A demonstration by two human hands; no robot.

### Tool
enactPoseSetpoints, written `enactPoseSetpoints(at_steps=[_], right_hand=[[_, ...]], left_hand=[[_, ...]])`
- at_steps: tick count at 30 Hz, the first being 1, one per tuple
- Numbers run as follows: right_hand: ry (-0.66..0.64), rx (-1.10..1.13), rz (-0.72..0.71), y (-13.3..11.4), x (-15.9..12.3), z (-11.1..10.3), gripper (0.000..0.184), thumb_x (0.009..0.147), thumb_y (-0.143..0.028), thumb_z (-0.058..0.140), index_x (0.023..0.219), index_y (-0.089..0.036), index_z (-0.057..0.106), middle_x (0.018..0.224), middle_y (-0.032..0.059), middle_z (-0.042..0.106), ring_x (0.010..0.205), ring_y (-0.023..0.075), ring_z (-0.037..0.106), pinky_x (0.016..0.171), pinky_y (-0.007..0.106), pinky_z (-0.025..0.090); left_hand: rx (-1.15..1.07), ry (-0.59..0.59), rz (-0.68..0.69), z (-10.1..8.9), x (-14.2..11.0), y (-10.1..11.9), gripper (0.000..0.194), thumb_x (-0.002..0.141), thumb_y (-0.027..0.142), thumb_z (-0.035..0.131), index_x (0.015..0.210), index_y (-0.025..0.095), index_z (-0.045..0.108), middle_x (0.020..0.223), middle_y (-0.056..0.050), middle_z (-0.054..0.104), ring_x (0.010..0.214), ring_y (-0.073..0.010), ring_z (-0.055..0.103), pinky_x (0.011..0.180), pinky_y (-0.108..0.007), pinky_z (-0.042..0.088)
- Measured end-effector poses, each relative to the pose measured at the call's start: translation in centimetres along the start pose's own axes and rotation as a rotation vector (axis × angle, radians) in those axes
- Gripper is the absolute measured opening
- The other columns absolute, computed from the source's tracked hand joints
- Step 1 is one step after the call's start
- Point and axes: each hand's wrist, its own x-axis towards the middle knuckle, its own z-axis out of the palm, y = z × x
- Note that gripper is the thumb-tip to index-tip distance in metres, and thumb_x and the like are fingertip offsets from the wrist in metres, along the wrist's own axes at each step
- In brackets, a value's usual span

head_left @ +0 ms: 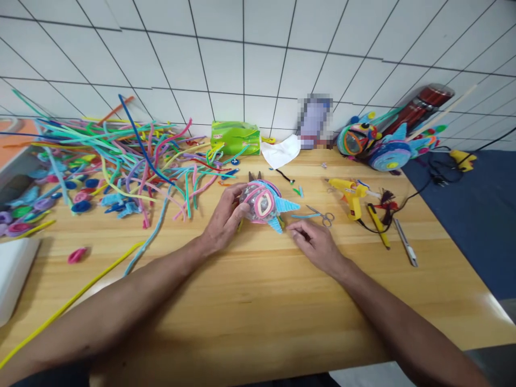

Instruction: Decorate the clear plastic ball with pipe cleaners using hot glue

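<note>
My left hand [224,217] is wrapped round the left side of a small pipe-cleaner craft figure [264,203], pink and light blue with pointed blue fins, resting on the wooden table [258,301]. My right hand [316,243] lies on the table just right of the figure, fingers curled together near a blue fin; whether they pinch anything is unclear. Small scissors [322,216] lie just beyond that hand.
A heap of coloured pipe cleaners [121,156] covers the back left. A yellow glue gun [350,193], a yellow pen [378,226] and a utility knife [405,243] lie to the right. A green tissue pack [236,137] and finished craft figure [379,142] stand by the tiled wall.
</note>
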Motion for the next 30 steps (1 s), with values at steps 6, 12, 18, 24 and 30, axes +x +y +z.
enactPoseSetpoints(at_steps=[6,12,18,24,30], right_hand=[[-0.042,-0.010,-0.185,-1.2,-0.5,0.3,0.016,0.105,-0.015,0.059,0.102,-0.025,0.071,0.079,-0.0008,0.076,0.067,0.0146,0.067,0.066,0.027,0.050],[-0.065,0.023,-0.214,-1.0,-0.5,0.7,0.017,0.104,-0.012,0.060,0.099,-0.026,0.069,0.081,-0.0012,0.076,0.069,0.0143,0.069,0.068,0.027,0.051],[-0.056,-0.010,-0.197,-0.9,-0.4,0.6,0.015,0.105,-0.016,0.060,0.098,-0.026,0.069,0.078,-0.0018,0.075,0.067,0.0140,0.067,0.067,0.027,0.050],[-0.044,0.018,-0.198,-1.5,-0.5,0.6,0.015,0.104,-0.015,0.058,0.099,-0.026,0.068,0.079,-0.0027,0.075,0.066,0.0126,0.066,0.068,0.025,0.050],[0.017,0.075,-0.259,-1.6,-0.9,0.4,0.016,0.100,-0.011,0.061,0.099,-0.025,0.069,0.073,-0.0058,0.073,0.059,0.0104,0.064,0.064,0.024,0.049]], left_hand=[[-0.003,0.005,-0.023,0.0,0.0,0.3,0.054,0.114,0.059,0.053,0.157,0.026,0.052,0.161,-0.017,0.058,0.145,-0.0311,0.061,0.124,-0.057,0.052],[-0.006,0.008,-0.005,0.1,0.1,0.6,0.058,0.112,0.063,0.053,0.155,0.025,0.054,0.156,-0.017,0.060,0.144,-0.0316,0.062,0.121,-0.053,0.054],[0.023,0.018,-0.036,0.0,0.1,0.5,0.058,0.112,0.066,0.053,0.155,0.027,0.054,0.158,-0.015,0.062,0.144,-0.0322,0.062,0.121,-0.055,0.054],[-0.016,0.024,-0.040,-0.3,-0.1,0.3,0.057,0.111,0.062,0.057,0.156,0.026,0.055,0.156,-0.014,0.067,0.140,-0.0336,0.067,0.116,-0.055,0.059],[-0.005,0.033,-0.028,-0.4,-0.2,-0.1,0.055,0.112,0.059,0.055,0.158,0.029,0.053,0.159,-0.012,0.062,0.146,-0.0356,0.062,0.119,-0.056,0.055]])
